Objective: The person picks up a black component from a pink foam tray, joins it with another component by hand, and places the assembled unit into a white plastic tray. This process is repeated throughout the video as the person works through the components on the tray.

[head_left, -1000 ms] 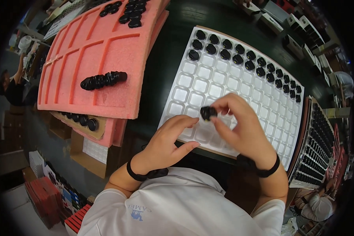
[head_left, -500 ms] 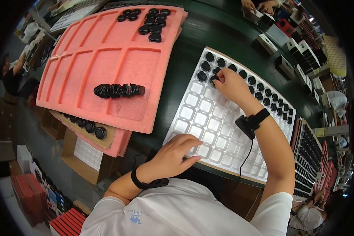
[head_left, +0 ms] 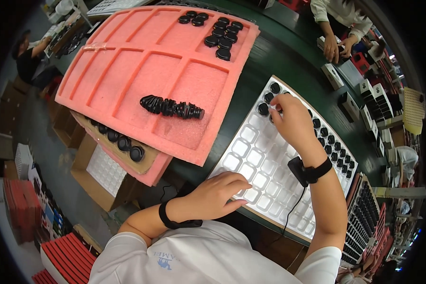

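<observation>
A white moulded tray [head_left: 239, 149] with rows of square pockets lies in front of me. Small black round parts [head_left: 263, 109] fill pockets along its far side. At the tray's far left corner, my right hand [head_left: 291, 118] has its thumb and fingers closed around one such part, mostly hidden by the fingers. My left hand [head_left: 213, 193] rests over the near left edge of the tray, thumb and fingers apart, holding nothing. Both wrists carry black bands, and a thin cable hangs from the right one.
On the left, a pink foam sheet [head_left: 142, 78] with recesses bears a bundle of black cord-like pieces [head_left: 171, 108] and several black round parts [head_left: 217, 35]. Below it stands a cardboard box [head_left: 92, 165]. A co-worker's hands [head_left: 338, 47] handle small boxes at the far right. Another filled tray [head_left: 362, 222] is to the right.
The whole view has shifted, with foam sheet and tray now further right and lower. My right hand stays at the tray's far left corner; my left hand keeps its open pose.
</observation>
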Tool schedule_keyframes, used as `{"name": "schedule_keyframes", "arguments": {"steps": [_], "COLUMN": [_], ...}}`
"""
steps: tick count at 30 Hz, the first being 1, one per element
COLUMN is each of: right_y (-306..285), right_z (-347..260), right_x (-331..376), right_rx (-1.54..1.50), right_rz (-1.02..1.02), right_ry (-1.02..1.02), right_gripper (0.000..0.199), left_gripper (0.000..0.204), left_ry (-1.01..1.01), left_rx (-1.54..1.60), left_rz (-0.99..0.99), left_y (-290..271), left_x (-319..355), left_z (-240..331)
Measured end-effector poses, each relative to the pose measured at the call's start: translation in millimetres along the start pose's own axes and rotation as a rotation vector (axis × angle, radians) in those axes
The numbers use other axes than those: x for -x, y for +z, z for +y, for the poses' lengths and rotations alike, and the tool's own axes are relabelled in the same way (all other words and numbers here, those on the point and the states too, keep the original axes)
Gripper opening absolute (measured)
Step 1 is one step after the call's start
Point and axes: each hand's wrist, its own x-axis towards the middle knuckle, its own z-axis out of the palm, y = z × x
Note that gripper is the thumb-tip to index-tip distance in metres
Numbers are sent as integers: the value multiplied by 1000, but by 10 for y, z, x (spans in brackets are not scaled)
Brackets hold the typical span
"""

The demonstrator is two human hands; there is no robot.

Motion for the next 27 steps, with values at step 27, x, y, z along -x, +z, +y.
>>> {"name": "schedule_keyframes", "arguments": {"steps": [27], "right_y": [28], "right_z": [-331], "right_x": [65], "right_rx": [-143], "right_rz": [127], "right_ry": [-133], "right_gripper": [21], "left_gripper": [36], "left_ry": [128], "left_rx": [-158], "left_rz": [63], "left_y": [-409], "left_x": [24], "left_z": [302]}}
